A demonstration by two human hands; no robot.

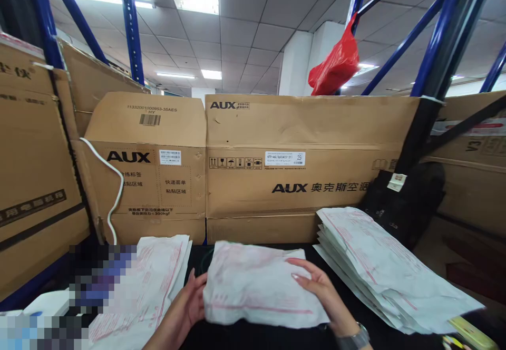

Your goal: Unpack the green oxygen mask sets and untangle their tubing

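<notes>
A white mailing bag [256, 287] with faint red print hangs in front of me, held at both sides above the black tabletop. My left hand [192, 300] grips its left edge, the fingertips partly hidden behind it. At the right end, my right hand [322, 289] clasps the bag with thumb and fingers on its front face; a watch shows on that wrist. Several similar white mailing bags [379, 260] lie stacked to the right. More flat white bags [146, 281] lie to the left, beside my left forearm.
Large brown cardboard boxes [245, 197] wall off the back of the black table. A white cable [118, 192] hangs at left. A black bag [407, 207] sits behind the right stack, and a yellow object [470, 334] lies at its front. Blue rack posts [132, 33] rise at both sides.
</notes>
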